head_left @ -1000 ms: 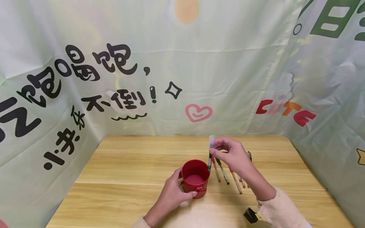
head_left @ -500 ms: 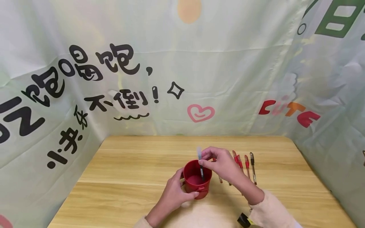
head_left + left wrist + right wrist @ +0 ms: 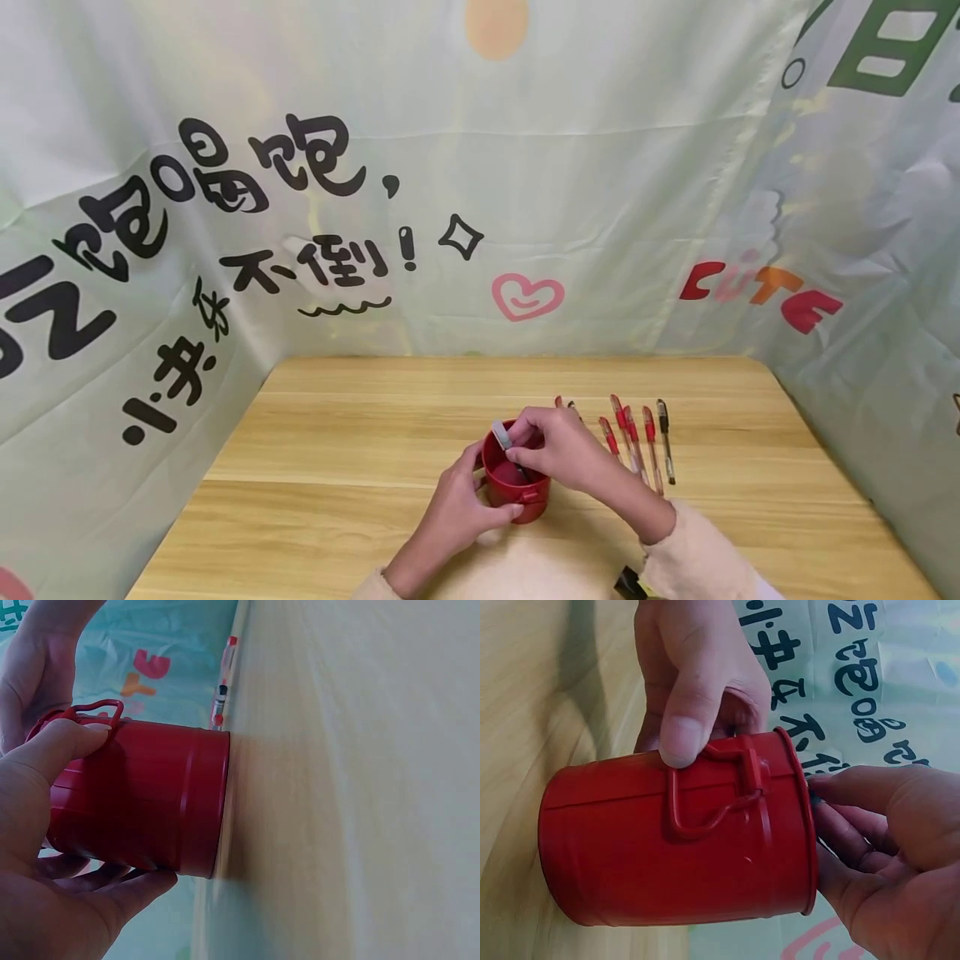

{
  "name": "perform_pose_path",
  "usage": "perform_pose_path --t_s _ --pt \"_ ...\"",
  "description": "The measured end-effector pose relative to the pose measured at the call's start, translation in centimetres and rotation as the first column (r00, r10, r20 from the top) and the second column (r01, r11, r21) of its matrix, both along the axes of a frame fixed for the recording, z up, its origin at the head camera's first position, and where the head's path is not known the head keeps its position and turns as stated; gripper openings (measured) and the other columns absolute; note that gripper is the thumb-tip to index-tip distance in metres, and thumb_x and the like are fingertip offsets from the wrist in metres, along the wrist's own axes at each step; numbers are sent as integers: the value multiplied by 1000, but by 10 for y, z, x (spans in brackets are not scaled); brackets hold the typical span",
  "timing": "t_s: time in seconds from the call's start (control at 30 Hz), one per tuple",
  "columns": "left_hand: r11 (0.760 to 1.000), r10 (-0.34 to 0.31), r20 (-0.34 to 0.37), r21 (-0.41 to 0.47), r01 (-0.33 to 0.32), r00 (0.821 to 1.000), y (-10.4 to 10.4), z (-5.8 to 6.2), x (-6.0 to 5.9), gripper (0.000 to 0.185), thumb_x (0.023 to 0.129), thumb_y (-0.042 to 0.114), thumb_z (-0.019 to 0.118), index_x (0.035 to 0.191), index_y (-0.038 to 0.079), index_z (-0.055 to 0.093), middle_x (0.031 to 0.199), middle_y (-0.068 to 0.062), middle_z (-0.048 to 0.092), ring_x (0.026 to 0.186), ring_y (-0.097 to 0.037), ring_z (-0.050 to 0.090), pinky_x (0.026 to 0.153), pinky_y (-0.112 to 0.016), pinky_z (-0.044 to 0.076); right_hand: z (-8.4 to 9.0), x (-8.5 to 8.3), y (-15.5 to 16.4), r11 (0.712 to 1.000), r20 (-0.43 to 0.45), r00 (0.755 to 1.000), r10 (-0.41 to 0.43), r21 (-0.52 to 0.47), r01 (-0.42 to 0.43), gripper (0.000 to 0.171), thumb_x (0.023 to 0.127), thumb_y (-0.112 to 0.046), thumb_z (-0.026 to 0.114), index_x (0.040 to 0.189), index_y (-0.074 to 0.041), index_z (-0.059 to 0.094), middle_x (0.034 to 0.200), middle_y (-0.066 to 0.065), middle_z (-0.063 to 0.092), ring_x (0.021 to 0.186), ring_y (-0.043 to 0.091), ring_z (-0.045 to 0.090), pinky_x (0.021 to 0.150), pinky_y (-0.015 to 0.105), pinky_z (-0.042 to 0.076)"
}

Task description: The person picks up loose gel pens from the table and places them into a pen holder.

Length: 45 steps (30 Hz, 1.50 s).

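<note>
The left hand (image 3: 457, 510) wraps its grip round a red cup (image 3: 516, 479) standing on the wooden counter (image 3: 337, 467), thumb by the handle. Over the rim, the right hand (image 3: 558, 450) pinches a pen (image 3: 504, 435) that leans into the cup, tip inside. This looks like the dropping-in step. Next, the pinch would need to loosen. More pens (image 3: 637, 442) lie in a row just right of the cup.

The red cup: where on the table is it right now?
In the head view the red cup stands mid-table, gripped by the left hand, left of the row of pens.
</note>
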State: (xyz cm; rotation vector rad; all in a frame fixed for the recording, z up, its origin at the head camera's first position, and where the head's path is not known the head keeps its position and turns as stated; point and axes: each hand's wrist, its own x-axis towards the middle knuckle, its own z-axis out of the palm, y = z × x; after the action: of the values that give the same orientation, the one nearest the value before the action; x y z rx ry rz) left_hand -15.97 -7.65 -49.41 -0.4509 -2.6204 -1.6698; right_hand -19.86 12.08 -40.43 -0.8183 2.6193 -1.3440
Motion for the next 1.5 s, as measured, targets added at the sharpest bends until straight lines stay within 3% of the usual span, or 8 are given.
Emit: perform_pose_path --t_s 0.33,0.93,1.5 --pt "1000 4 -6 1 -4 1000 1 1 1 89 74 27 92 148 7 48 143 -13 62 129 -31 63 99 -34 63 -7 0 -7 990 -45 998 41 138 -34 13 86 -5 82 89 -13 72 85 -3 76 79 2 67 68 17 58" --pt "1000 -2 -15 -17 2 1000 0 3 0 87 76 33 91 147 9 48 141 -9 63 128 -28 63 97 -36 64 -5 0 -17 956 -107 989 104 284 -70 16 84 -6 83 84 -16 70 80 -8 72 75 1 63 65 16 55" --pt "1000 5 12 -19 -5 1000 0 2 0 91 76 33 91 150 6 45 144 -13 61 132 -29 61 99 -39 63 -3 3 -22 937 -69 993 96 342 -67 10 86 -5 82 89 -13 76 84 -2 76 77 8 70 66 19 59"
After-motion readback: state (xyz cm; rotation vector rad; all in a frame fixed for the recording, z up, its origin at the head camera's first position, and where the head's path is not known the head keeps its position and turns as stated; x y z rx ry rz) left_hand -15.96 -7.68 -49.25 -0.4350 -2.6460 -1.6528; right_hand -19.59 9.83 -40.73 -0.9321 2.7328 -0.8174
